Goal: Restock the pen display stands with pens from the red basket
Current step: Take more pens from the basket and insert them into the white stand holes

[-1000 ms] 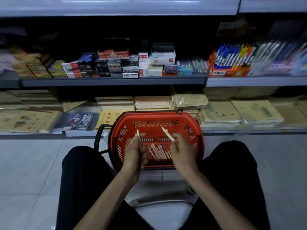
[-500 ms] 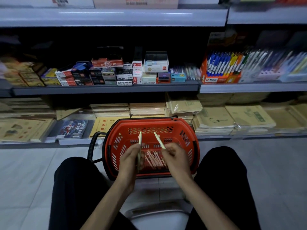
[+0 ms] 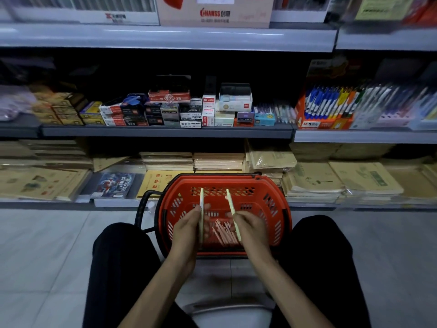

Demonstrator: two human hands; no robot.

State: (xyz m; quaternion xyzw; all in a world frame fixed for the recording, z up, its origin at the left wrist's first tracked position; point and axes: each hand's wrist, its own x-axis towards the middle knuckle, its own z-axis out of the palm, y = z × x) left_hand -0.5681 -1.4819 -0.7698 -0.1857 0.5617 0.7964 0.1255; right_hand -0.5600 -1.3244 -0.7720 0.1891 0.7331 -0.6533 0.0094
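Both hands have drawn a little closer together over the basket since a second ago, and more of each pale pen now shows above the fist; the view has also tipped upward, so a top shelf with a cardboard box [image 3: 214, 11] has come into sight.

Fingers of the left hand [image 3: 189, 224] are curled shut around a pale pen [image 3: 201, 210], which stands nearly upright, its top rising clear of the hand. Fingers of the right hand [image 3: 251, 227] are likewise closed on a second pale pen [image 3: 233, 210], this one tilted, its top leaning toward the left. The two pens are apart, not touching.

Beneath and between the hands, a loose heap of pink pens [image 3: 224, 232] lies on the bottom of the red basket [image 3: 279, 209]. The basket sits on the tiled floor [image 3: 47, 252] between the person's knees, its black handle [image 3: 143, 209] folded down on the left side, right against the lowest shelf.

That lowest shelf carries stacks of brown exercise books [image 3: 314, 179]. On the shelf above, small boxes of stationery [image 3: 179, 110] stand in the middle, and to the right an orange pen display stand [image 3: 324, 110] holds blue and white pens upright, with more blurred pen stands [image 3: 397, 107] beside it.
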